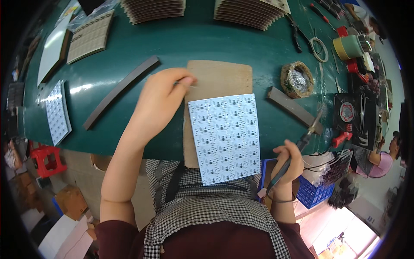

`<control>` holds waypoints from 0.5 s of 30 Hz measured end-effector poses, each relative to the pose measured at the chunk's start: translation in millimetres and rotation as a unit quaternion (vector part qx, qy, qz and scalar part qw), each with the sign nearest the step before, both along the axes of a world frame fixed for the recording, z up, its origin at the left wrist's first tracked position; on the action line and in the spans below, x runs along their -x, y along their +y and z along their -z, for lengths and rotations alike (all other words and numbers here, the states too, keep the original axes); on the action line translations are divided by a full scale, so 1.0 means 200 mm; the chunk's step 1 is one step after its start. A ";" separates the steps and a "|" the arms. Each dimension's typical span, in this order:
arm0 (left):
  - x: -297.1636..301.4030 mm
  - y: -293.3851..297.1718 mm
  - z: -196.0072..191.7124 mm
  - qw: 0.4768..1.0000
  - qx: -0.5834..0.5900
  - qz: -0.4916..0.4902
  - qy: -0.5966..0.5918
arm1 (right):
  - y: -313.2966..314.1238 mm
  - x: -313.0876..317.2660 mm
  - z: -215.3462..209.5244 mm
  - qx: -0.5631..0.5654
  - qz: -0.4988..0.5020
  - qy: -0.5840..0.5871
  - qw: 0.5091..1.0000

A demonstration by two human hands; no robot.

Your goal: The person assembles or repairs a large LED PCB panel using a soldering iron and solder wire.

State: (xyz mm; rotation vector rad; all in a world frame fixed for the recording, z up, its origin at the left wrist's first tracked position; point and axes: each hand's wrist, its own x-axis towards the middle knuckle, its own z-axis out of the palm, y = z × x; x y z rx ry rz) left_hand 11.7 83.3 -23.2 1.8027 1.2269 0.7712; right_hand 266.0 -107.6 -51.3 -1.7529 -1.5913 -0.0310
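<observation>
A white circuit board panel (224, 138), dotted with rows of small dark parts, lies tilted on a brown cardboard sheet (220, 75) at the table's front edge. Its near end reaches out over my lap. Above its far left corner, my left hand (166, 93) is closed in a pinch at the cardboard's left side. Something thin and pale shows at the fingertips, too small to name. To the right of the board, my right hand (288, 166) grips a soldering iron (304, 140) by its dark handle. The iron's tip points up and away, near a grey bar (295, 110).
On the green table (172, 43) lie another grey bar (123, 93), a round tin (297, 80) with shiny contents and a second panel (58, 112). Stacked boards (153, 11) stand at the back. At right are a tape roll (319, 49), a green container (348, 46) and a black fan-like unit (353, 113).
</observation>
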 end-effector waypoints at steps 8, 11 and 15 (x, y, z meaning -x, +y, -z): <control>-0.13 0.07 -0.04 0.979 0.120 0.146 0.072 | -0.17 0.11 0.06 0.046 -0.089 0.072 0.992; -0.14 0.07 -0.01 0.977 0.091 0.176 0.072 | -0.18 0.16 0.05 0.058 -0.085 0.138 0.985; -0.10 0.04 -0.06 0.974 0.108 0.201 0.003 | -0.16 0.21 -0.08 0.047 0.013 0.341 0.939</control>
